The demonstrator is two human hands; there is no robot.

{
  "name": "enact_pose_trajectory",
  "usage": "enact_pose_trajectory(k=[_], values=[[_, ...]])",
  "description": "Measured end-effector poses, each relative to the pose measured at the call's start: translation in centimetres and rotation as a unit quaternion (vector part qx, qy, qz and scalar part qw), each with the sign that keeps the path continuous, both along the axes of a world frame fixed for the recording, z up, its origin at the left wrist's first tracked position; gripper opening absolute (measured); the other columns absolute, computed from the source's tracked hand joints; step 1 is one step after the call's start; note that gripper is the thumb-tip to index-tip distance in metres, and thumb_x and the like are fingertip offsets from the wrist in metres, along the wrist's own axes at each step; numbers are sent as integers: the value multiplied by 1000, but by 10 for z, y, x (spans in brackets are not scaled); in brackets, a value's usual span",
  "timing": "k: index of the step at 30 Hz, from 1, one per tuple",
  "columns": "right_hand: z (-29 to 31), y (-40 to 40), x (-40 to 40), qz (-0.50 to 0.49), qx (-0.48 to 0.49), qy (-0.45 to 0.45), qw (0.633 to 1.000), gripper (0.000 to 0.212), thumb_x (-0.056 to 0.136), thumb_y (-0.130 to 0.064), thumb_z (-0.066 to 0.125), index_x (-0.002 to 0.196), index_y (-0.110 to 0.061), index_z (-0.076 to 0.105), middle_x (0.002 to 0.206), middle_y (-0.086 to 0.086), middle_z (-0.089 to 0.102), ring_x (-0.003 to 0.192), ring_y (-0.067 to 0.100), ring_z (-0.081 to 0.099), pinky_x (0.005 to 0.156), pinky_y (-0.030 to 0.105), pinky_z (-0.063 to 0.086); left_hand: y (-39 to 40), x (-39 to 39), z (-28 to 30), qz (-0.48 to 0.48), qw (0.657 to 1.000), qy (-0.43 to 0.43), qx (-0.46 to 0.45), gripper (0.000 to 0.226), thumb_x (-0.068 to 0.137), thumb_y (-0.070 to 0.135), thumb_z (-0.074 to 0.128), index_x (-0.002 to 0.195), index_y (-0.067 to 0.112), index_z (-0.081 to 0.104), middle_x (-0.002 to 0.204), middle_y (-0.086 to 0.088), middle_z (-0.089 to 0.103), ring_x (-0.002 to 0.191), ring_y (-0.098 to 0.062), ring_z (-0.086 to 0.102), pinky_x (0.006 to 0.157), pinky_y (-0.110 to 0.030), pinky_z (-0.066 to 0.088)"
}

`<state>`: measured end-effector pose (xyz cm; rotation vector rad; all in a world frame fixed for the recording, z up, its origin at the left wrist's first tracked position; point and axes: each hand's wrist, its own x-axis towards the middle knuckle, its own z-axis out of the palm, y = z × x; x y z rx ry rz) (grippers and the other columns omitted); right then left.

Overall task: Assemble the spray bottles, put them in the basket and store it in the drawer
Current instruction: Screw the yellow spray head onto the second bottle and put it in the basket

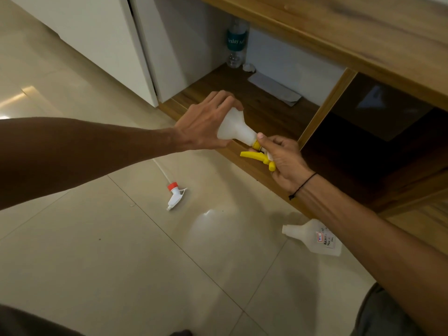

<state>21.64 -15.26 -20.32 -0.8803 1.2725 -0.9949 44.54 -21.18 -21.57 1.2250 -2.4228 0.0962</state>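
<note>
Right now the whole step turns on one line: the white bottle (234, 128) is held in mid-air over the front edge of the open wooden cabinet (266, 110), tipped so its long axis runs from upper left to lower right, base up in the left hand (206, 122) and neck pointing down and right into the right hand (282, 157). The left hand is wrapped firmly round the wide body; the right hand is closed on the yellow trigger head (260, 157), thumb and fingers pinching its collar just where it meets the neck. The yellow lever sticks out to the left, across the bottle's axis. So the joint lies directly between the two hands, touching the right one, and I judge that the coming move is a twist about that same slanted axis (collar one way, body the other).

Down on the tiled floor (121, 251), well apart from the hands, lie the remaining parts: a red-collared trigger head (175, 194) with its tube trailing up-left, and a second bottle (315, 237) on its side, neck pointing left, nearer the right arm. No basket is visible.
</note>
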Motion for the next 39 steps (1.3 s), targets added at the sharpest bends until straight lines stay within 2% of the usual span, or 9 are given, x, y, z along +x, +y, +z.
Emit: enact_pose_trajectory(k=[5, 8, 11, 14, 17, 22, 32, 35, 39], values=[[-1, -5, -1, -8, 18, -46, 999, 21, 100, -13, 67, 84, 1, 63, 110, 26, 67, 90, 27, 76, 78, 36, 66, 5, 4, 6, -39, 978, 162, 123, 75, 89, 58, 59, 143, 7, 47, 142, -12, 47, 125, -21, 49, 94, -20, 46], [-1, -6, 4, -9, 17, -95, 995, 18, 99, -4, 67, 83, 2, 61, 109, 23, 68, 78, 21, 79, 62, 32, 66, 1, -1, 12, 80, 943, 295, 132, 57, 104, 52, 39, 135, 9, 59, 145, -10, 48, 125, -13, 50, 94, -12, 42], [-2, -6, 8, -9, -4, -111, 994, 9, 96, 1, 68, 90, 2, 62, 107, 22, 67, 81, 24, 76, 62, 37, 66, -15, 0, 18, 193, 858, 393, 270, 52, 101, 52, 59, 140, 17, 56, 145, -5, 52, 123, -18, 58, 90, -24, 52], [-4, -7, 5, -11, -23, -102, 994, 7, 94, 1, 70, 95, 1, 64, 100, 17, 70, 77, 21, 77, 71, 47, 68, -23, 7, 16, 215, 766, 440, 417, 70, 93, 51, 72, 146, 12, 49, 127, -3, 57, 109, -20, 62, 78, -28, 56], [-5, -7, 0, -12, -26, -66, 997, 10, 91, 2, 74, 93, -2, 65, 99, 14, 72, 76, 19, 78, 68, 38, 68, -26, 10, 12, 166, 741, 445, 475, 67, 91, 45, 77, 148, 22, 49, 138, -6, 52, 119, -28, 61, 89, -39, 63], [-10, -5, 0, -23, -35, -33, 999, 14, 89, 4, 75, 96, -2, 64, 110, 19, 70, 84, 25, 77, 68, 33, 66, -28, 10, 17, 116, 674, 493, 538, 54, 94, 36, 77, 141, 28, 51, 146, -8, 45, 126, -37, 57, 85, -64, 62], [-14, -9, 0, -57, -31, 1, 998, 18, 96, -14, 73, 101, 3, 67, 110, 20, 72, 104, 37, 76, 89, 45, 65, -34, 20, 23, 55, 654, 488, 575, 83, 85, 11, 84, 151, 25, 36, 153, -9, 41, 135, -35, 57, 90, -52, 63], [-13, -8, 1, -64, -16, -28, 997, 17, 98, -13, 71, 90, 0, 64, 114, 22, 71, 108, 39, 75, 77, 33, 66, -37, 32, 30, 38, 706, 389, 591, 94, 76, 8, 90, 155, 27, 43, 152, -5, 46, 133, -33, 61, 92, -53, 63], [-12, -9, 2, -63, -3, -31, 998, 18, 96, -9, 72, 107, 4, 67, 111, 12, 71, 111, 43, 73, 93, 52, 63, -29, 26, 31, -3, 793, 293, 533, 91, 65, 6, 92, 140, 23, 43, 152, -13, 41, 135, -36, 58, 91, -58, 62]])
